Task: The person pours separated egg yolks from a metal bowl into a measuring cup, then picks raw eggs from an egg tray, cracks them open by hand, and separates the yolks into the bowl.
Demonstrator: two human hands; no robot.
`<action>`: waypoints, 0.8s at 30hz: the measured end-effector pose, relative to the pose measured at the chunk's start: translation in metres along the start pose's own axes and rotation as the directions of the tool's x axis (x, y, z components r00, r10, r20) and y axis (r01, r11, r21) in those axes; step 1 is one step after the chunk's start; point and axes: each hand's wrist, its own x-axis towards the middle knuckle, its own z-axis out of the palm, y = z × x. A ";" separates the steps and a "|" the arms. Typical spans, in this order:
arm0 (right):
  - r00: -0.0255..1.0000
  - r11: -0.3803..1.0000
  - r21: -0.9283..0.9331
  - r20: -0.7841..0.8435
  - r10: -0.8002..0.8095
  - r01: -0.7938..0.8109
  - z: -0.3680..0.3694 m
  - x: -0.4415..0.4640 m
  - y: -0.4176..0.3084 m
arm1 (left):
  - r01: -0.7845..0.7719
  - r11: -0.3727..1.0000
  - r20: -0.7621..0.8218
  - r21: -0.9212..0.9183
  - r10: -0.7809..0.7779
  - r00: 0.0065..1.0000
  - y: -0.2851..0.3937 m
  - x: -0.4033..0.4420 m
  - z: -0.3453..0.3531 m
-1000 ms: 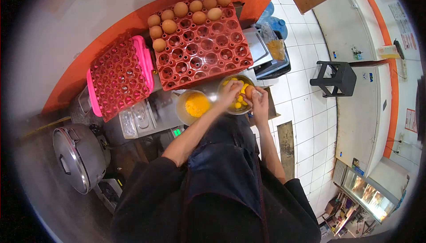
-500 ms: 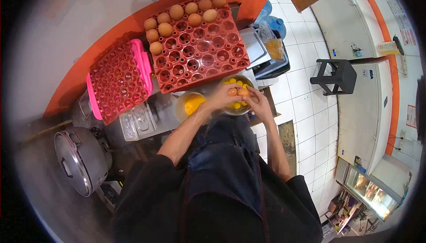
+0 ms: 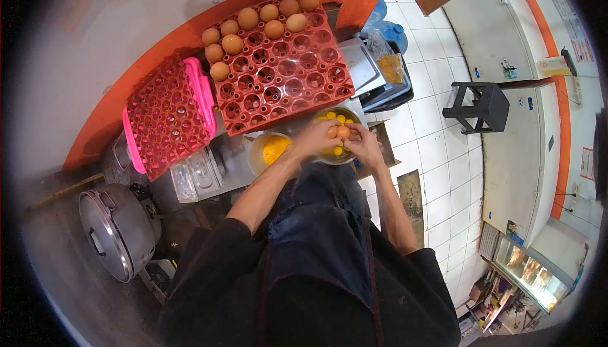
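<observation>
Over a metal bowl (image 3: 356,114) with several egg yolks in it, my two hands meet. My left hand (image 3: 311,139) is closed around a brown egg (image 3: 332,132). Another brown egg (image 3: 343,132) touches it, held in the fingers of my right hand (image 3: 365,147). Whether the shells are cracked is too small to tell. Just left of the bowl stands a pale container (image 3: 256,155) of yellow-orange egg. Behind them a red egg tray (image 3: 285,87) carries several brown eggs (image 3: 247,18) along its far and left edges.
A second red tray (image 3: 168,115) lies on a pink one (image 3: 204,93) at the left. Steel containers (image 3: 195,173) sit below it, near a large lidded pot (image 3: 117,233). Right of the counter are plastic bins (image 3: 389,96), and a black stool (image 3: 484,108) on the tiled floor.
My hands have come together over the bowl, and the two eggs now touch, side by side. The view has shifted slightly.
</observation>
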 end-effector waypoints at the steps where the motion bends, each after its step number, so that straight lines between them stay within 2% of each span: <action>1: 1.000 1.000 0.000 -0.002 0.000 0.000 0.001 0.001 0.003 | -0.010 1.000 -0.015 0.018 0.010 1.000 -0.001 0.001 0.002; 4: 0.999 0.996 0.091 -0.031 0.014 -0.012 0.005 0.002 0.010 | -0.009 0.999 -0.024 0.036 0.010 1.000 -0.004 0.002 0.007; 10: 0.999 0.999 0.039 -0.038 0.009 -0.007 0.005 0.002 0.017 | -0.023 0.998 -0.063 0.062 0.027 0.998 -0.011 0.002 0.015; 12: 0.997 0.996 -0.067 -0.051 -0.057 0.054 0.003 0.000 0.014 | -0.002 0.997 -0.058 0.076 0.007 0.998 -0.013 0.001 0.016; 13: 0.997 0.996 -0.066 -0.050 -0.058 0.055 0.004 0.000 0.011 | -0.061 0.992 -0.072 0.111 0.070 0.995 -0.018 0.001 0.017; 14: 0.976 0.938 -0.293 -0.051 -0.211 0.187 0.004 -0.001 0.008 | -0.120 0.982 -0.084 0.145 0.133 0.988 -0.022 0.001 0.018; 15: 0.935 0.812 -0.503 -0.019 -0.354 0.298 0.003 -0.002 0.009 | -0.120 0.982 -0.083 0.143 0.133 0.988 -0.021 0.000 0.016; 16: 0.935 0.811 -0.504 -0.020 -0.355 0.298 0.003 -0.002 0.009 | -0.124 0.971 -0.039 0.204 0.134 0.990 -0.020 0.000 0.012; 18: 0.877 0.662 -0.636 0.046 -0.479 0.395 0.006 -0.002 0.011 | -0.127 0.956 0.007 0.265 0.130 0.992 -0.019 -0.002 0.009; 19: 0.876 0.662 -0.636 0.045 -0.480 0.395 0.007 -0.002 0.012 | -0.104 0.952 0.021 0.288 0.102 0.995 -0.019 -0.001 0.009; 22: 0.868 0.733 -0.560 -0.047 -0.494 0.387 0.015 -0.005 0.021 | -0.074 0.951 -0.008 0.301 0.081 0.997 -0.011 0.000 0.012; 23: 0.932 0.938 -0.201 -0.172 -0.318 0.283 0.021 -0.007 0.026 | -0.067 0.955 -0.048 0.288 0.084 0.995 -0.006 -0.001 0.016; 24: 0.972 0.969 0.202 -0.214 -0.100 0.144 0.024 -0.010 0.030 | -0.066 0.956 -0.047 0.287 0.083 0.995 -0.006 0.001 0.026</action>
